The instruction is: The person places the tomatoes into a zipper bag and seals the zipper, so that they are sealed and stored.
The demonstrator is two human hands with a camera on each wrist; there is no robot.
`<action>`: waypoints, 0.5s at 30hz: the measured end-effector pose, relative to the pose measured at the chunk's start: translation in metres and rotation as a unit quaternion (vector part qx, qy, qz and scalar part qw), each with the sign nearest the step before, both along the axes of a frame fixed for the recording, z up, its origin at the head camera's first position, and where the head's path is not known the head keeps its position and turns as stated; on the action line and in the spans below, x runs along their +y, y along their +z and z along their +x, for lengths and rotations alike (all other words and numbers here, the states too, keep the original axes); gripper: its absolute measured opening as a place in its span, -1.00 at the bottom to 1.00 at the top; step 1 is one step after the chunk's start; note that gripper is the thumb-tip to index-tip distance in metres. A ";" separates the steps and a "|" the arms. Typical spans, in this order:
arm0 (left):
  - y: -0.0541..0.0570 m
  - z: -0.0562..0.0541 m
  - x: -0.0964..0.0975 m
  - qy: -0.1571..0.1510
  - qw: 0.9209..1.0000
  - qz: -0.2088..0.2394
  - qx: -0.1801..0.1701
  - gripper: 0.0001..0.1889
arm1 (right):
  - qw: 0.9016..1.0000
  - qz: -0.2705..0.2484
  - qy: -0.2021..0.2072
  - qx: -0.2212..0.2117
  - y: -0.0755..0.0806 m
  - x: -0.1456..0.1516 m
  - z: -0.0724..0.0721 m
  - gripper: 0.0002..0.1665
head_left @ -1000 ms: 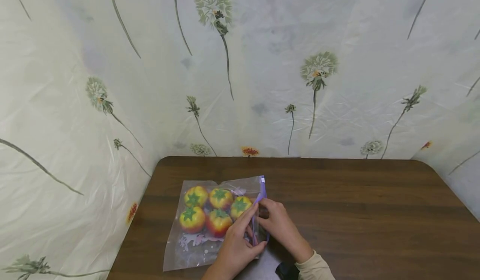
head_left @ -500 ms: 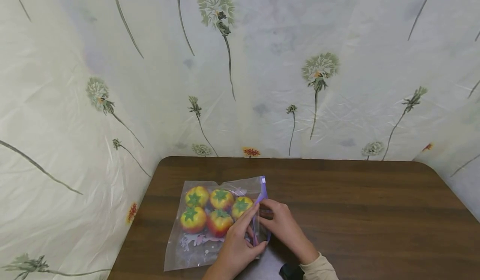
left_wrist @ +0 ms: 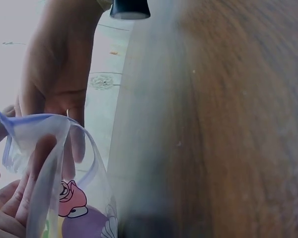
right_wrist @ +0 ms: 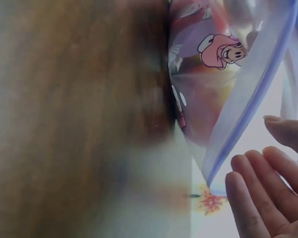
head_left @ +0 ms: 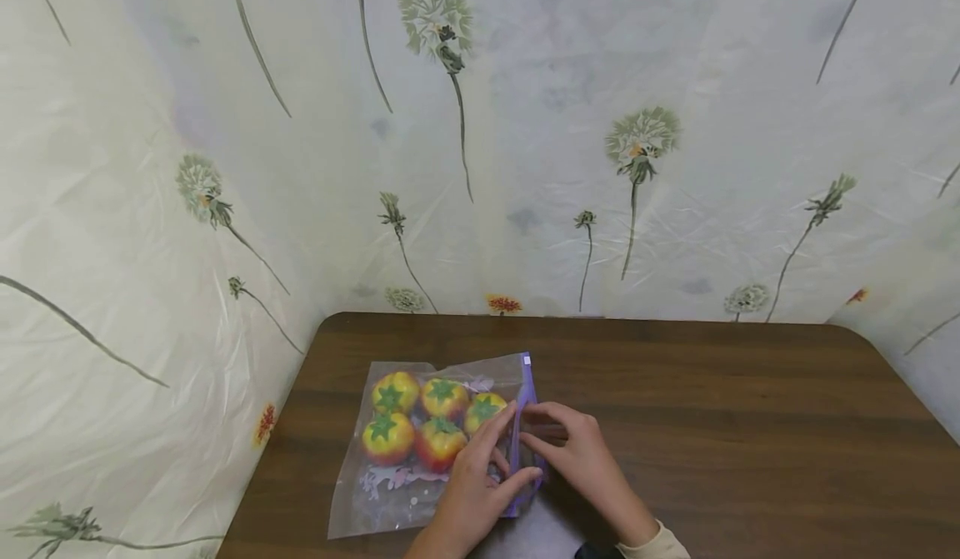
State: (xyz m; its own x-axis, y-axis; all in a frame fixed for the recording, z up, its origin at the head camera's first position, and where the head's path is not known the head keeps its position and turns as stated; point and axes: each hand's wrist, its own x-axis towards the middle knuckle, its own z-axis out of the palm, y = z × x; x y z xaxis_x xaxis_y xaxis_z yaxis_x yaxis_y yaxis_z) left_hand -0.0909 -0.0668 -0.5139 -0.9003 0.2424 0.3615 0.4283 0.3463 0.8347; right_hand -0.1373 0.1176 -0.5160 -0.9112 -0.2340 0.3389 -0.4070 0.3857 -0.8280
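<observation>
A clear zip bag (head_left: 393, 509) with purple edging lies on the table, its mouth facing right and standing apart. Several yellow-red fruits with green leafy tops, like tomatoes (head_left: 387, 438), show through it. Across the bag near its mouth rests my left hand (head_left: 476, 480), index finger and thumb stretched apart along the purple zip strip (head_left: 527, 384). My right hand (head_left: 588, 451) is at the mouth from the right, fingertips beside the strip. In the right wrist view its fingers (right_wrist: 253, 198) are fairly straight, and a gap shows between them and the thumb.
The dark wooden table (head_left: 712, 426) extends to the right and behind the bag. Dandelion-patterned sheeting (head_left: 525, 126) hangs along the back and left of it. A grey patch (head_left: 532, 534) lies under the hands at the near edge.
My right hand has drawn slightly right and its thumb and fingers have spread. The bag's mouth has parted more. My left hand has stayed nearly in place.
</observation>
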 end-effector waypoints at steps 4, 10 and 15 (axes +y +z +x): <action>0.002 0.001 0.001 -0.018 0.998 0.038 -0.038 -0.29 | 1.000 -0.014 -0.004 0.007 -0.001 0.008 0.007 -0.65; 0.004 0.000 0.001 -0.021 0.995 0.073 -0.071 -0.41 | 0.999 -0.040 -0.019 -0.014 -0.003 0.022 0.019 -0.73; 0.005 0.000 -0.001 -0.016 0.995 0.079 -0.058 -0.48 | 0.996 -0.035 -0.033 -0.075 -0.005 0.030 0.032 -0.75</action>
State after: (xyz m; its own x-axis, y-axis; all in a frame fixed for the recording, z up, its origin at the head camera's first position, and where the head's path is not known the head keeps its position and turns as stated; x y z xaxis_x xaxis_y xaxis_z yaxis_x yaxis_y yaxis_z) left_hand -0.0911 -0.0674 -0.5088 -0.9311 0.2209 0.2904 0.3340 0.1952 0.9222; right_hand -0.1058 0.1475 -0.5206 -0.9656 -0.1531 0.2102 -0.2517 0.3468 -0.9035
